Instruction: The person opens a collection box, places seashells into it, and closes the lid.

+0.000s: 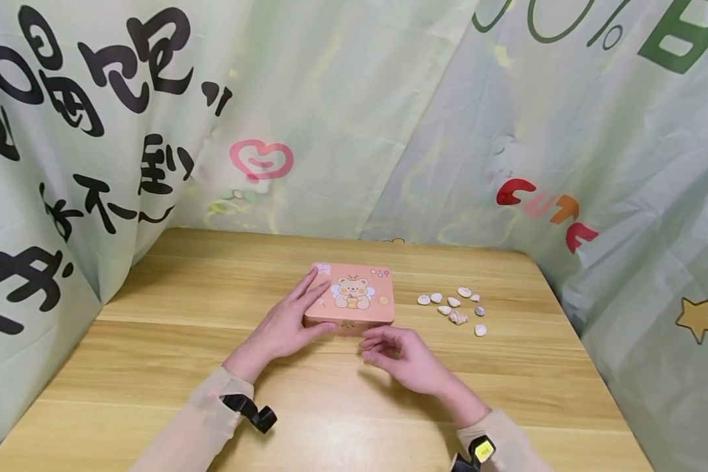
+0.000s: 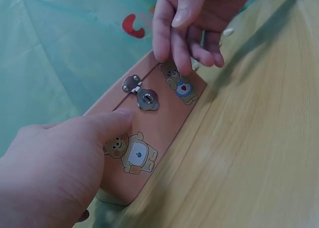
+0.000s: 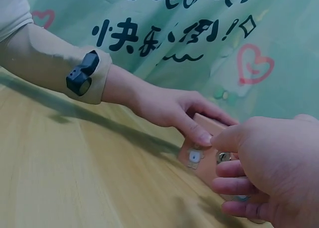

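A pink tin box (image 1: 362, 294) with a cartoon bear on its lid rests on the wooden table, lid down. My left hand (image 1: 292, 321) holds its left end, fingertips over the lid's left part and thumb against the front face. In the left wrist view the thumb lies beside a metal latch (image 2: 142, 93); whether it is fastened I cannot tell. My right hand (image 1: 410, 359) hovers at the box's front right corner, fingers loosely bent with nothing in them. The right wrist view shows these fingers partly covering the latch and front face.
Several small seashells (image 1: 457, 317) lie on the table (image 1: 307, 419) to the right of the box. Printed curtains (image 1: 342, 118) hang behind the table and along both sides.
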`<state>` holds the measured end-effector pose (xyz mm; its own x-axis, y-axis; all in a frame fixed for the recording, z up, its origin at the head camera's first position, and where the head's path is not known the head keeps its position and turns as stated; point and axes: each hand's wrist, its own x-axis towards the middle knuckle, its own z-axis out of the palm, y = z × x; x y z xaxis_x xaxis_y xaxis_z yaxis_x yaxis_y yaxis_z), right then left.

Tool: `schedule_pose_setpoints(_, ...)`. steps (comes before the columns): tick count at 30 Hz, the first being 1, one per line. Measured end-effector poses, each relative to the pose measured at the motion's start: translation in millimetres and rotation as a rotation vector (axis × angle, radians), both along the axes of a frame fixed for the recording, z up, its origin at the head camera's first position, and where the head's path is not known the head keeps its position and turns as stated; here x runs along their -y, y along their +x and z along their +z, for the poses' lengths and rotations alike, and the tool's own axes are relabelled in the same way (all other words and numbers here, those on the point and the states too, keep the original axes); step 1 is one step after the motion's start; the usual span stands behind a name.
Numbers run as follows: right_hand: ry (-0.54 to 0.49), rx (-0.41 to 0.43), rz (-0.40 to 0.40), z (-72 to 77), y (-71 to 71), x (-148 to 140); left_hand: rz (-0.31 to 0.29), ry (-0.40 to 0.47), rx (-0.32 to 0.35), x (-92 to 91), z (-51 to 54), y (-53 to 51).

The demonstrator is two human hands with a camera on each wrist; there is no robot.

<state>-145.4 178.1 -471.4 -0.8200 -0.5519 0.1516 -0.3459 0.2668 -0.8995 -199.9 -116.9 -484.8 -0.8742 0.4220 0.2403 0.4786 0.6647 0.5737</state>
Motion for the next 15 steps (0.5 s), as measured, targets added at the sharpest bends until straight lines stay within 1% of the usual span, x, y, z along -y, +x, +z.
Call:
schedule_pose_setpoints(4, 0.008, 0.023, -0.011, -4.0, -2.4, 3.6, -0.022, 0.049, 0.042, 0.5, -2.5, -1.9)
schedule_pose_setpoints(7, 0.015, 0.034, -0.015, -5.8, -4.3, 6.0, -0.029, 0.077, 0.062, 0.7, -4.1, -2.4)
schedule_pose_setpoints(15, 0.017, 0.046, -0.007, -7.0, -6.6, 10.7, -0.034, 0.104, 0.06, 1.5, -6.4, -3.0)
